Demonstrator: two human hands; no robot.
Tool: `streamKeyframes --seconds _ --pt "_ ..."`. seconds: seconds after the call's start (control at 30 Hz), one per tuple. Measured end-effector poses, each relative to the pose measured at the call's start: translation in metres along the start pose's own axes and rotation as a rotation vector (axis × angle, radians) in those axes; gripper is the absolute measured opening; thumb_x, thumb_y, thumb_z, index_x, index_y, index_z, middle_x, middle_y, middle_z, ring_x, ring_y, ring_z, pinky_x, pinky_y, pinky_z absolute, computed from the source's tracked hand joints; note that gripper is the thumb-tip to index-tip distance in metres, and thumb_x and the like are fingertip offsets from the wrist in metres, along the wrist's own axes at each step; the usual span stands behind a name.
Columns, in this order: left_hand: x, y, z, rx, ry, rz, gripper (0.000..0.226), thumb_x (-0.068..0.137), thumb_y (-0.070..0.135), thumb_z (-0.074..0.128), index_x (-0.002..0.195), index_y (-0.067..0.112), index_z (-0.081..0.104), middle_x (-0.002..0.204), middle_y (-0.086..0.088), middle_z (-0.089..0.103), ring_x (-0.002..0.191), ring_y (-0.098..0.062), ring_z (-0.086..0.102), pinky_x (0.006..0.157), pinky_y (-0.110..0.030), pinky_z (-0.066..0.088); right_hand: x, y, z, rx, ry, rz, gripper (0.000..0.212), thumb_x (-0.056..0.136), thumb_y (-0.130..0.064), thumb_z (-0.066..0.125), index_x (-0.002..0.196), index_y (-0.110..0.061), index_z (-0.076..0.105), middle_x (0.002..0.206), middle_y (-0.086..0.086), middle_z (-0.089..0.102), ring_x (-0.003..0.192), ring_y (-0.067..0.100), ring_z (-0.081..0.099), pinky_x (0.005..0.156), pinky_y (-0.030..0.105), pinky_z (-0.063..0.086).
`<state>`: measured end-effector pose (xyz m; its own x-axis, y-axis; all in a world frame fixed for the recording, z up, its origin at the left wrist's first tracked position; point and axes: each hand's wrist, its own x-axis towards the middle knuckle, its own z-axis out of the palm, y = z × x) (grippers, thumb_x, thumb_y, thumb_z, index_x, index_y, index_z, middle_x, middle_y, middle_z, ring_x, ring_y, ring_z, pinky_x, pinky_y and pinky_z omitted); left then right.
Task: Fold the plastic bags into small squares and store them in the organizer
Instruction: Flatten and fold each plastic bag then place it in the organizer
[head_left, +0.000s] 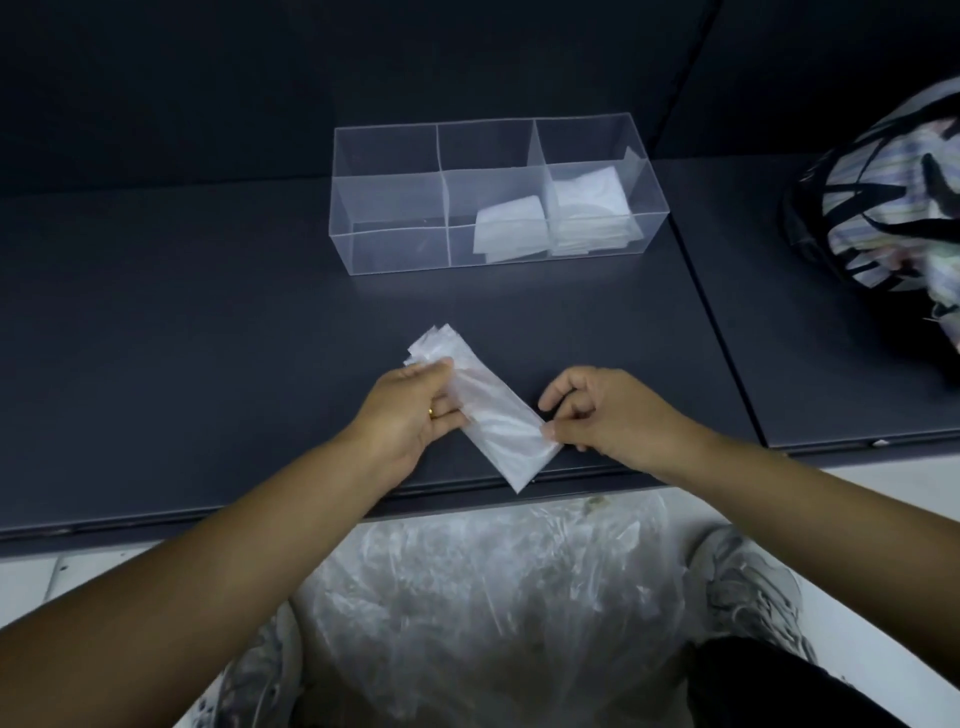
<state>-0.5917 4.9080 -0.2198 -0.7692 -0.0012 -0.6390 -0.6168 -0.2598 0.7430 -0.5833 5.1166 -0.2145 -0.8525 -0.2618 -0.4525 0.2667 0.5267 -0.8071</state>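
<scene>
A white plastic bag (485, 413), folded into a long narrow strip, lies diagonally on the dark table (208, 322) near its front edge. My left hand (415, 410) grips the strip's upper left part, thumb on top. My right hand (597, 410) pinches its lower right edge. Behind them stands a clear organizer (389, 218) with three compartments. A folded white square (511, 228) leans in the middle compartment, and several folded squares (589, 213) fill the right one. The left compartment holds nothing.
A striped fabric bag (893, 192) with black straps sits at the table's far right. A pile of crumpled clear plastic bags (493, 597) lies on the floor below the table's front edge, between my shoes.
</scene>
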Motion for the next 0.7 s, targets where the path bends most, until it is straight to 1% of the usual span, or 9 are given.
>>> streamKeyframes --seconds 0.07,0.2,0.3,0.37,0.43,0.5,0.57,0.63,0.7 --pt "0.01 0.009 -0.004 0.032 0.088 0.027 0.011 0.096 0.017 0.057 0.089 0.009 0.062 0.07 -0.002 0.069 0.059 -0.01 0.068 0.054 -0.021 0.055 0.001 0.002 0.002 -0.04 0.015 0.007 0.017 0.08 -0.006 0.073 0.086 -0.017 0.061 0.061 -0.006 0.068 0.05 0.002 0.055 0.053 0.015 0.044" --pt "0.027 0.024 -0.011 0.09 0.24 0.14 0.014 0.096 0.01 0.054 0.097 0.004 0.066 0.085 -0.008 0.068 0.063 -0.011 0.067 0.058 -0.02 0.056 0.002 0.002 0.006 -0.079 0.054 -0.005 0.016 0.079 -0.007 0.072 0.081 -0.018 0.061 0.061 -0.007 0.068 0.048 -0.001 0.053 0.05 0.011 0.041" --pt "0.015 0.021 -0.02 0.526 0.365 0.647 0.02 0.095 0.009 0.052 0.112 0.007 0.063 0.101 -0.001 0.066 0.084 -0.001 0.062 0.08 -0.01 0.048 0.002 0.001 0.005 -0.073 0.046 -0.001 0.016 0.078 -0.007 0.073 0.08 -0.018 0.061 0.062 -0.006 0.069 0.049 -0.001 0.055 0.051 0.012 0.042" --pt "-0.007 0.004 -0.02 0.88 0.129 0.997 0.029 0.091 0.017 0.06 0.12 0.013 0.061 0.12 0.005 0.059 0.109 -0.002 0.054 0.097 -0.012 0.038 0.001 -0.001 0.005 -0.065 0.04 -0.002 0.016 0.078 -0.007 0.073 0.078 -0.018 0.062 0.06 -0.007 0.067 0.05 -0.001 0.055 0.052 0.013 0.043" --pt "-0.028 -0.022 -0.018 1.15 -0.198 1.032 0.059 0.085 0.041 0.065 0.135 0.014 0.051 0.139 0.008 0.046 0.129 -0.005 0.039 0.109 -0.015 0.026 0.0 -0.005 0.004 -0.026 0.03 0.004 0.015 0.078 -0.006 0.073 0.079 -0.016 0.062 0.058 -0.006 0.065 0.049 0.0 0.053 0.052 0.014 0.042" --pt "-0.04 -0.043 -0.016 1.336 -0.328 0.997 0.079 0.082 0.058 0.061 0.143 0.012 0.041 0.147 0.004 0.039 0.136 -0.009 0.032 0.113 -0.016 0.019 -0.003 -0.01 0.002 0.063 -0.005 0.046 0.013 0.08 -0.006 0.073 0.081 -0.015 0.062 0.059 -0.006 0.063 0.049 0.002 0.052 0.051 0.016 0.042" --pt "-0.044 -0.051 -0.017 1.373 -0.246 1.0 0.071 0.082 0.045 0.069 0.138 0.007 0.048 0.142 -0.004 0.049 0.131 -0.018 0.046 0.11 -0.025 0.031 -0.008 -0.015 0.0 0.16 -0.048 0.102 0.011 0.083 -0.008 0.071 0.083 -0.015 0.063 0.058 -0.006 0.061 0.049 0.004 0.049 0.049 0.017 0.04" --pt "-0.043 -0.05 -0.018 1.303 -0.119 1.049 0.052 0.078 0.016 0.077 0.125 0.004 0.061 0.127 -0.007 0.062 0.114 -0.023 0.061 0.098 -0.033 0.047 -0.012 -0.02 -0.001 0.223 -0.088 0.119 0.007 0.086 -0.008 0.066 0.085 -0.014 0.063 0.057 -0.007 0.062 0.049 0.005 0.048 0.048 0.017 0.038" --pt "-0.043 -0.046 -0.018 1.211 -0.08 1.052 0.043 0.077 0.0 0.071 0.119 0.007 0.066 0.115 -0.005 0.069 0.101 -0.022 0.066 0.088 -0.032 0.054 -0.016 -0.024 -0.004 0.235 -0.11 0.076 0.011 0.087 -0.008 0.064 0.094 -0.017 0.064 0.072 -0.005 0.067 0.056 0.006 0.052 0.051 0.018 0.041"
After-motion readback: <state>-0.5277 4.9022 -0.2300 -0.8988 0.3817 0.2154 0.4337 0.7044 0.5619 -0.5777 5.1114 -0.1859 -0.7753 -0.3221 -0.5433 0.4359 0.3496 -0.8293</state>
